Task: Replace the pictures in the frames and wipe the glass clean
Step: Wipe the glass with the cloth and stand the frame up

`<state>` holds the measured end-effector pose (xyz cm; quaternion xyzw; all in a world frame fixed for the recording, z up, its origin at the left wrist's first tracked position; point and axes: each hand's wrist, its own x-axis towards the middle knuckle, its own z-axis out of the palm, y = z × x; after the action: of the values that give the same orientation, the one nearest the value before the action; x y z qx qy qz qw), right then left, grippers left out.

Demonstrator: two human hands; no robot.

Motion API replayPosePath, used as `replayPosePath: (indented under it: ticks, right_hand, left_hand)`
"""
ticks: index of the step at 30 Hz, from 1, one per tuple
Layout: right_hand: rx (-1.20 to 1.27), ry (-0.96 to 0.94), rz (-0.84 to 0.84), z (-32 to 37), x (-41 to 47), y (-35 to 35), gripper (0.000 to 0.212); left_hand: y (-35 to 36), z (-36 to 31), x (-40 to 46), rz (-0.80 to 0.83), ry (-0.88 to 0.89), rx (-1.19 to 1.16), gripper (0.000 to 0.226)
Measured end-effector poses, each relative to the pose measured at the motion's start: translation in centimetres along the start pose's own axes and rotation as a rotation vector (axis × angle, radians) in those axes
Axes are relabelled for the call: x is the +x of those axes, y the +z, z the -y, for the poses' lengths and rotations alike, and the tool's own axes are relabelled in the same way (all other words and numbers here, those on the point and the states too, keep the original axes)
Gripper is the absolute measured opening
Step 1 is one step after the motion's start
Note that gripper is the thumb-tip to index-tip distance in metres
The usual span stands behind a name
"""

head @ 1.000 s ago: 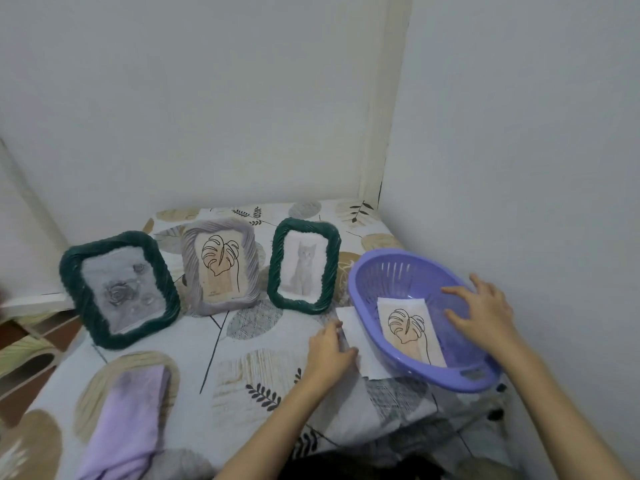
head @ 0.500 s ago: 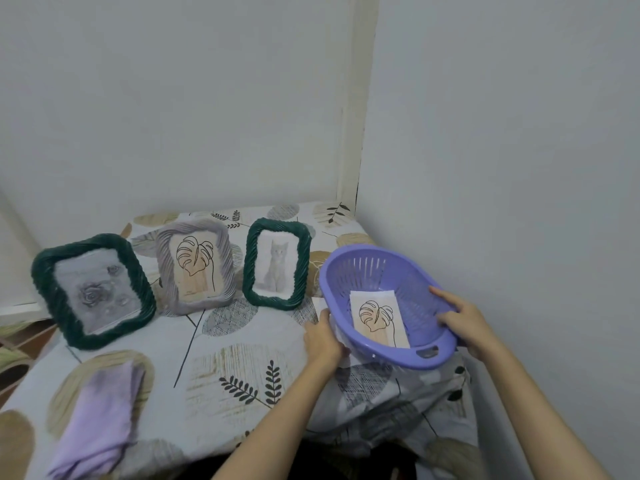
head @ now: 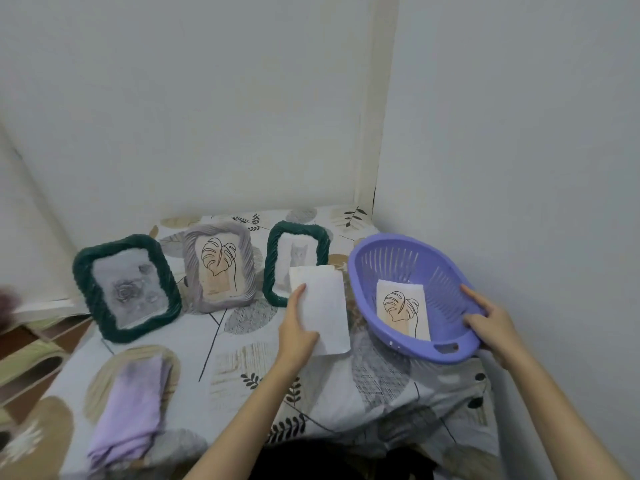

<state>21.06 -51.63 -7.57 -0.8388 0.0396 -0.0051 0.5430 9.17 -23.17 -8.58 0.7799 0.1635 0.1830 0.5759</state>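
Note:
Three frames stand at the back of the table: a dark green frame [head: 126,287] with a rose picture, a grey frame [head: 220,270] with a leaf drawing, and a smaller green frame [head: 294,258] with a cat picture. My left hand [head: 296,327] holds a white sheet [head: 323,308], blank side up, lifted in front of the cat frame. My right hand [head: 488,318] grips the right rim of a purple basket [head: 415,296], which is tilted and raised. A leaf picture [head: 401,308] lies inside it. A folded lilac cloth [head: 133,417] rests at the front left.
A leaf-patterned cloth covers the table [head: 225,362]. White walls close in behind and on the right, meeting at a corner. Wooden furniture with a green cushion [head: 31,362] stands to the left of the table.
My left hand has pulled the white sheet out from under the basket and lifted it. My right hand has taken the basket's rim and raised it, tilting it.

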Motion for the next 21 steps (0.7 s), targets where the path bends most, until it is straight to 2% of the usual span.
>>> replayPosePath:
  ticks: [3,11,12,14,16,18,20,21]
  right_hand:
    - [-0.069,-0.044,0.055,-0.2,-0.3,1.3,0.062]
    - [-0.151,-0.011,0.143,0.1,-1.1,2.5,0.061]
    - [-0.226,-0.034,0.129,0.6,-1.3,2.6,0.061]
    - [-0.414,-0.186,-0.016,2.1,-2.6,3.1,0.056]
    - [-0.266,-0.419,-0.112,5.0,-5.4,4.8,0.047]
    - [0.038,-0.466,0.084,8.4,-9.1,7.1,0.04]
    - [0.2,-0.429,0.32,10.6,-11.7,9.6,0.044]
    - [0.257,-0.413,0.374,11.2,-12.2,10.7,0.049]
  left_hand:
    - [-2.4,-0.5,0.0,-0.063,0.037,-0.018,0.096]
    - [-4.6,-0.8,0.3,-0.11,0.065,-0.128,0.104]
    - [-4.7,-1.0,0.3,-0.125,0.069,-0.151,0.105]
    - [-4.7,-1.5,0.5,-0.153,0.059,-0.185,0.103]
    - [-4.4,-2.5,0.3,-0.162,0.07,-0.218,0.092]
    - [-3.8,-3.7,0.0,-0.165,0.107,-0.247,0.079]
    - [-3.1,-4.5,-0.2,-0.157,0.153,-0.256,0.066]
    - [-2.8,-4.6,-0.3,-0.137,0.185,-0.24,0.061]
